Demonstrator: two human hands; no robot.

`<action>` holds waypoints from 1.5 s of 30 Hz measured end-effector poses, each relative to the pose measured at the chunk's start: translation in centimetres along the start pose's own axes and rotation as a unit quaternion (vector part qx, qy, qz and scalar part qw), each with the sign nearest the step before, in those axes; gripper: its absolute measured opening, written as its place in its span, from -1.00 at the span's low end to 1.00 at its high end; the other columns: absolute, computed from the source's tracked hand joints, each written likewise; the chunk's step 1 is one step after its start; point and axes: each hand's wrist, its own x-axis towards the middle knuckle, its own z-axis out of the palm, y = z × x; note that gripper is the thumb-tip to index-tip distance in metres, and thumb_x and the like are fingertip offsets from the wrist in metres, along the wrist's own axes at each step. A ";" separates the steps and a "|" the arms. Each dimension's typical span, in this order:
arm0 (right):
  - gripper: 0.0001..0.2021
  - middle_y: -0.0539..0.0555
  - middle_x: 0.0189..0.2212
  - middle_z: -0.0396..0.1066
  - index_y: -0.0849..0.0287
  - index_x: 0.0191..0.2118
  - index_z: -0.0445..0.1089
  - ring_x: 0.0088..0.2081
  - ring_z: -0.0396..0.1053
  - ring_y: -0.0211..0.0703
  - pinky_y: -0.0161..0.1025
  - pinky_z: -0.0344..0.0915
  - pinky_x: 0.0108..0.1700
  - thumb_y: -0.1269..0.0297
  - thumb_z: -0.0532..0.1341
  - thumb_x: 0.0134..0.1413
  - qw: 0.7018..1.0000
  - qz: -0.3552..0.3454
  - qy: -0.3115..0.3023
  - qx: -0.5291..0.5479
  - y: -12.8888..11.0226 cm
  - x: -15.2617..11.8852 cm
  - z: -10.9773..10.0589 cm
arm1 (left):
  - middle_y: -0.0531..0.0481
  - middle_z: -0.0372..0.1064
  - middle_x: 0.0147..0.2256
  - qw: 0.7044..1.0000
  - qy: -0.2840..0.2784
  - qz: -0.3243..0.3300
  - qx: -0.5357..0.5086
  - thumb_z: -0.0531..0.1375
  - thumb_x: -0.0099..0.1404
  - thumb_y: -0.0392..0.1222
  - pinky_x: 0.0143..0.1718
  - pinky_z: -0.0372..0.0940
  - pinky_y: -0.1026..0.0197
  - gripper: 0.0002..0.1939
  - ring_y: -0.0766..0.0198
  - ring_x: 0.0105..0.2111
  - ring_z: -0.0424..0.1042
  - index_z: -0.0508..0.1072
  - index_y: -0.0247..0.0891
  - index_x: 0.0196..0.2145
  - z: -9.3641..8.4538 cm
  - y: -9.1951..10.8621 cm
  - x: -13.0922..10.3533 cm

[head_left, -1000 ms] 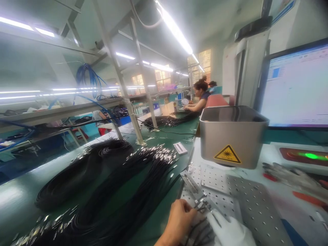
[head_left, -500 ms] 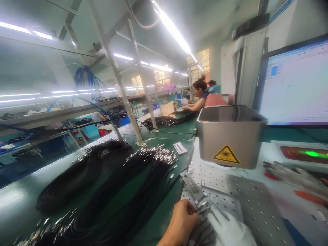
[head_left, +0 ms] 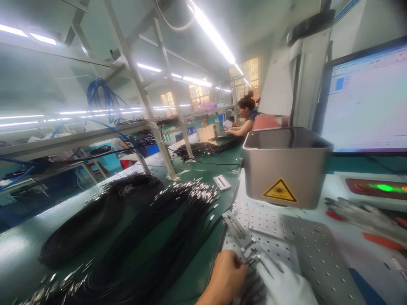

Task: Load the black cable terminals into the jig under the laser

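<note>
A: Hand status?
B: Left hand point(head_left: 226, 275), bare, is clenched on a bunch of thin black cables point(head_left: 251, 286) at the perforated plate point(head_left: 305, 250). Right hand point(head_left: 282, 284), white-gloved, is laid on the same bunch, fingers pinching at the metal tips point(head_left: 254, 256).
A: Containers?
B: Steel laser hood point(head_left: 286, 169) is seated just behind the plate; contents cannot be seen. Loose cable bundles point(head_left: 152, 237) are spread on the green bench point(head_left: 19, 254).

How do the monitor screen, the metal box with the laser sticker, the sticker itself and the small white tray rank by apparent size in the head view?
1. Monitor screen, though partly cut off.
2. Metal box; close to the screen, so unsure.
3. Sticker.
4. White tray, farther away.
</note>
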 end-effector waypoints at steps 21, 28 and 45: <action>-0.36 0.07 0.15 0.36 -0.03 0.15 0.42 -0.03 0.42 0.08 -0.02 0.48 -0.19 0.52 0.15 -0.13 0.995 0.062 -0.073 0.028 -1.0 1.4 -2.7 | 0.05 0.32 -0.47 1.000 0.011 -0.007 -0.017 0.19 0.08 -0.35 -0.35 0.07 0.20 -0.87 0.20 -0.34 0.33 0.30 -0.22 -0.54 0.3 0.2 -0.1; -0.36 0.17 0.16 0.34 -0.10 0.12 0.44 0.02 0.41 0.11 -0.02 0.44 -0.11 0.52 0.20 -0.14 0.992 0.081 -0.090 0.037 -1.1 1.5 -3.1 | 0.11 0.26 -0.53 0.997 0.026 0.035 -0.067 0.15 0.19 -0.35 -0.34 0.06 0.24 -0.84 0.28 -0.39 0.28 0.35 -0.24 -0.54 -0.3 -0.1 0.3; -0.31 0.23 0.20 0.28 -0.06 0.21 0.34 0.07 0.37 0.25 0.08 0.48 -0.15 0.45 0.11 -0.12 0.985 0.036 -0.110 0.128 0.2 1.2 0.8 | -0.08 0.52 -0.23 0.994 0.037 0.054 0.085 0.11 0.09 -0.48 -0.18 0.18 0.20 -0.66 0.14 -0.19 0.44 0.61 -0.23 -0.29 0.6 1.5 0.9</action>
